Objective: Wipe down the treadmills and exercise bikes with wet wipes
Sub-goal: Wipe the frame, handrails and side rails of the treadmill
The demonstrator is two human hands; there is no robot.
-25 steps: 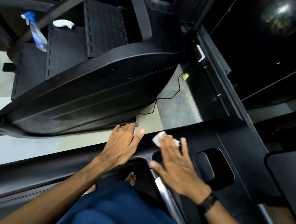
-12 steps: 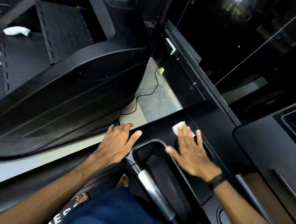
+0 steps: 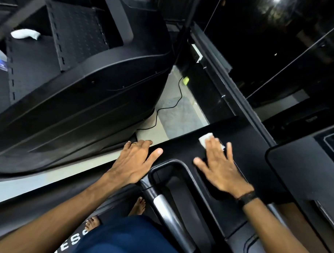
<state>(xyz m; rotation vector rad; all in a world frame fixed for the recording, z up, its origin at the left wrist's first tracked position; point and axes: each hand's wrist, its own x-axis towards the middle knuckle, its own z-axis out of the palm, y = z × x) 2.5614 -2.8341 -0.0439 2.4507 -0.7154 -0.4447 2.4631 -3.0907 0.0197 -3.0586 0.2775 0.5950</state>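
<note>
I stand on a black treadmill and look down at its console panel (image 3: 180, 147). My right hand (image 3: 220, 167) lies flat with straight fingers on a white wet wipe (image 3: 205, 139), pressing it against the panel top; most of the wipe is hidden under the fingers. My left hand (image 3: 136, 160) rests open on the panel's left edge, fingers reaching over the far rim, thumb spread. A silver-and-black handlebar (image 3: 164, 205) runs between my arms.
Another black treadmill (image 3: 78, 96) stands to the left, with a white cloth (image 3: 25, 34) and part of a spray bottle (image 3: 0, 60) on its deck. A black cable (image 3: 166, 107) crosses the pale floor. A dark screen edge (image 3: 301, 169) sits on the right. My bare feet (image 3: 138, 205) show below.
My right hand has slid the wipe away from me and to the right across the panel, off the recess. The left hand has stayed put on the edge. The view shifted slightly.
</note>
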